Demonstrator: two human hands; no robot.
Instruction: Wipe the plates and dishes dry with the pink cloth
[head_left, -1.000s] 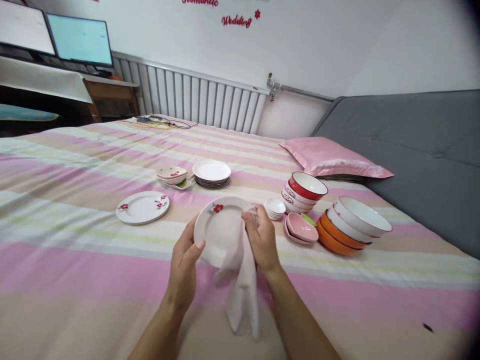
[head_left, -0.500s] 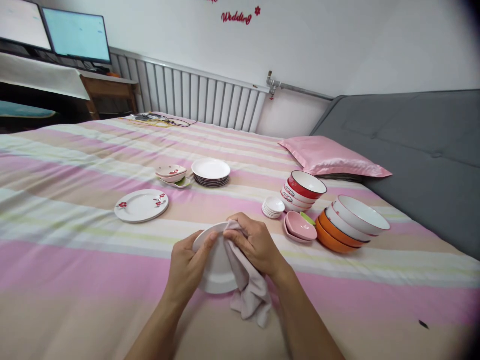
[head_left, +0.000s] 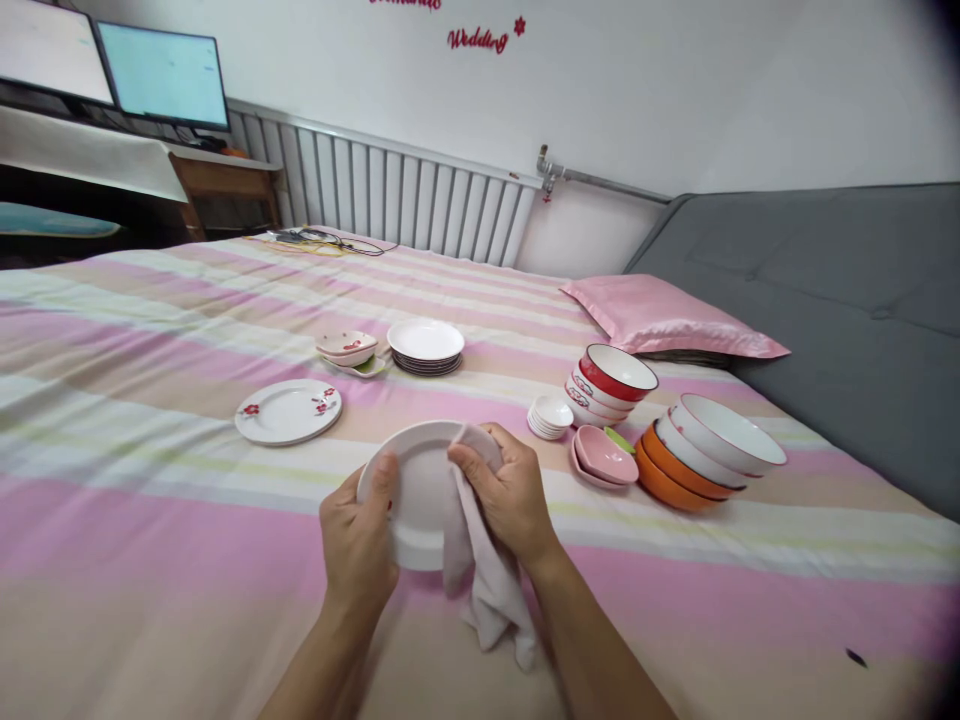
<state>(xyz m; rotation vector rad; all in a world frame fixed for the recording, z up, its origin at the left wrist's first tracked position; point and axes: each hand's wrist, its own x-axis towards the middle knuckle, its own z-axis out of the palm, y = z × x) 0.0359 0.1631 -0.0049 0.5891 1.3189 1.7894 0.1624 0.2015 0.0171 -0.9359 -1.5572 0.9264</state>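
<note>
A white plate [head_left: 421, 490] is held up above the bed, tilted toward me. My left hand [head_left: 360, 535] grips its left rim, thumb on the face and fingers behind. At the right rim my right hand [head_left: 510, 490] is closed on a pale pink cloth [head_left: 484, 580], pressing it over the plate's edge. The cloth's loose end hangs below the plate. Beyond my left hand lie oval plates [head_left: 289, 412] with red flowers. Further back stands a stack of round plates [head_left: 426, 342] beside some small patterned dishes [head_left: 347, 345].
On the right stand small white dishes [head_left: 551, 415], pink dishes [head_left: 604, 458], red-and-white bowls [head_left: 619, 372] and a stack of white and orange bowls [head_left: 686, 480]. A pink pillow [head_left: 675, 318] lies against the grey headboard [head_left: 840, 260]. Cables [head_left: 322, 240] lie at the bed's far edge.
The plate has turned to show more of its face, and both hands have moved slightly apart. My right hand with the cloth is still at the right rim.
</note>
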